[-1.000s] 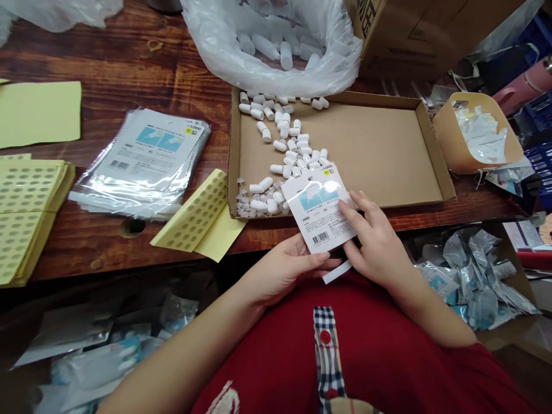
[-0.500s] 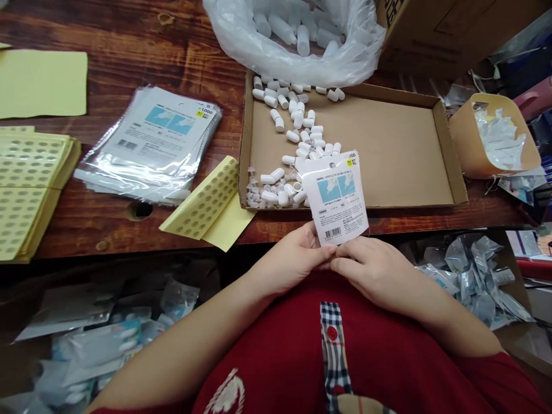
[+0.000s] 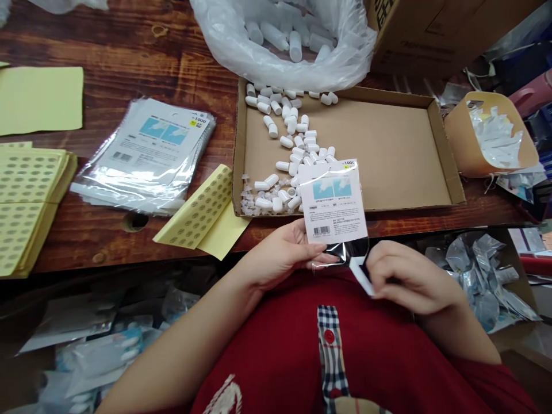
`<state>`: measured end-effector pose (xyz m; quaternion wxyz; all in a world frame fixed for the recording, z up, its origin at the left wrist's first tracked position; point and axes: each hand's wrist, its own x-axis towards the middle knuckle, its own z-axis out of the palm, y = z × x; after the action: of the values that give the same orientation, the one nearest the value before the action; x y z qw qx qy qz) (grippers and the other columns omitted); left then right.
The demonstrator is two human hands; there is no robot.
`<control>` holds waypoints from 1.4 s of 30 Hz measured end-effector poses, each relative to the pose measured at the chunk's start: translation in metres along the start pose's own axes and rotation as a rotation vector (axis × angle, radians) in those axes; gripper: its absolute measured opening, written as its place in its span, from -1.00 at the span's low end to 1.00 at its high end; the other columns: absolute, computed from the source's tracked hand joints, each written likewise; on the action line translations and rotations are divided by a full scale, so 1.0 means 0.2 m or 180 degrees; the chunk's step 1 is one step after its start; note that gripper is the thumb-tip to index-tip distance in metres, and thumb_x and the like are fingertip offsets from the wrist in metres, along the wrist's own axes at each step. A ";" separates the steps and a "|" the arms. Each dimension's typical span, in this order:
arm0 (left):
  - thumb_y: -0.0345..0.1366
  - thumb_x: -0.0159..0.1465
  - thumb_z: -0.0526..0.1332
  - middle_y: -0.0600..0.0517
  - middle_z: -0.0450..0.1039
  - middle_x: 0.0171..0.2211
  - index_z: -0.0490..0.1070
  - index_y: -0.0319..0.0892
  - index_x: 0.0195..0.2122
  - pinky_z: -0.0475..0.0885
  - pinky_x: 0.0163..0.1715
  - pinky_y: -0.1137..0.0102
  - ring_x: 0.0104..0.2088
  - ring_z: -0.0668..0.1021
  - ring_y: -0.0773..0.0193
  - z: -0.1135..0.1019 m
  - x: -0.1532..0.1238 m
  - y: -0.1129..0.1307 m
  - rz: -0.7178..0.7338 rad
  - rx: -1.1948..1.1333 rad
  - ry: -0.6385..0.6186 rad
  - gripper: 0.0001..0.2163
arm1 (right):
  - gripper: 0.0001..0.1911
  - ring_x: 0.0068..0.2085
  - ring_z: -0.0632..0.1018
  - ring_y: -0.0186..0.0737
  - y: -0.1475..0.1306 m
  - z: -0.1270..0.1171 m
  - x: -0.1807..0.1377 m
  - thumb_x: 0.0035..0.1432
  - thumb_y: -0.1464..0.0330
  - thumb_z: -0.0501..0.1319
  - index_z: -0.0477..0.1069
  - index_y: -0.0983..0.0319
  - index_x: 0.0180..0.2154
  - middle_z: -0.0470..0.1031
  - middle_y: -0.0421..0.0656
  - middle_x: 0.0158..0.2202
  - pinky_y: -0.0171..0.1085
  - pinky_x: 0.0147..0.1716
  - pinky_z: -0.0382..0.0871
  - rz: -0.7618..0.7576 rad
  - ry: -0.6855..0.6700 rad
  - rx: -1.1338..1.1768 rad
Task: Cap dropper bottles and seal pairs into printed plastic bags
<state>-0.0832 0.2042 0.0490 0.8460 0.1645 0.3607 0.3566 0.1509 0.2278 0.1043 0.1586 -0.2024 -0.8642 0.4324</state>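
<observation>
My left hand (image 3: 280, 253) grips the lower left corner of a clear printed packet (image 3: 332, 207), held upright over the table's front edge. Its transparent bottom flap hangs open below the card. My right hand (image 3: 409, 279) is just right of the flap, fingers pinched on a thin white strip (image 3: 361, 276) that it holds away from the packet. Behind the packet lies a shallow cardboard tray (image 3: 388, 149) with several small white caps (image 3: 293, 144) scattered along its left side.
A stack of the same packets (image 3: 146, 155) lies left of the tray, beside yellow sticker sheets (image 3: 202, 210) and more sheets (image 3: 26, 201) at the far left. A plastic bag of white bottles (image 3: 293, 40) sits behind the tray. A paper cup (image 3: 487, 138) of wrappers is right; finished packets (image 3: 478, 270) lie below.
My right hand has come off the packet's bottom edge and moved right and down with the white strip. The packet's clear bottom flap now hangs open.
</observation>
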 end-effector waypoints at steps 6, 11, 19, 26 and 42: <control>-0.46 0.05 0.41 -0.13 0.62 -0.20 0.50 -0.21 -0.08 0.53 -0.48 0.56 -0.39 0.66 0.23 -0.05 -0.01 0.04 -0.0239 -0.0024 -0.0137 -0.63 | -0.71 -0.57 0.14 -0.31 0.25 -0.06 -0.26 0.18 0.17 0.18 0.14 0.13 -0.46 0.06 -0.27 -0.51 -0.35 -0.67 0.06 0.0075 0.2630 0.1671; -0.42 0.03 0.43 -0.07 0.62 -0.14 0.51 -0.15 -0.08 0.58 -0.36 0.50 -0.27 0.66 0.17 -0.06 -0.02 0.06 -0.0237 0.0299 0.0235 -0.61 | -0.70 -0.61 0.15 -0.40 0.36 -0.15 -0.43 0.00 0.15 0.35 0.28 0.12 -0.43 0.13 -0.31 -0.54 -0.42 -0.71 0.06 0.0916 0.4018 0.1657; -0.31 0.04 0.43 -0.08 0.58 -0.07 0.50 -0.12 -0.04 0.56 -0.23 0.45 -0.17 0.64 0.09 -0.01 -0.01 0.08 -0.0387 0.0854 0.0621 -0.58 | -0.78 -0.40 0.50 -0.29 0.67 -0.88 -0.48 0.01 0.38 0.28 0.37 0.18 -0.23 0.43 -0.26 -0.44 -0.25 -0.32 0.45 0.1749 0.4068 -0.1030; -0.28 0.02 0.45 -0.05 0.56 -0.02 0.48 -0.09 -0.01 0.55 -0.15 0.37 -0.08 0.61 0.04 0.01 -0.02 0.07 -0.0397 0.0884 0.0792 -0.54 | -0.66 -0.11 0.53 -0.15 0.88 -1.36 -0.42 0.12 0.45 0.14 0.36 0.27 -0.03 0.54 -0.07 -0.15 -0.14 -0.03 0.35 0.2935 0.3140 -0.2401; -0.32 0.05 0.42 -0.06 0.61 -0.13 0.46 -0.14 -0.05 0.49 -0.27 0.41 -0.19 0.63 0.11 0.06 -0.03 0.10 -0.0360 0.0996 0.0615 -0.59 | -0.56 0.10 0.42 -0.07 0.29 -0.62 0.14 0.25 0.13 0.12 0.31 0.26 0.05 0.43 -0.02 0.06 -0.03 0.11 0.28 0.0260 0.0873 -0.2324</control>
<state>-0.0875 0.2135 0.0705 0.7902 0.2385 0.5000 0.2621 0.1939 0.3582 0.1303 0.1728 -0.3357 -0.9232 0.0714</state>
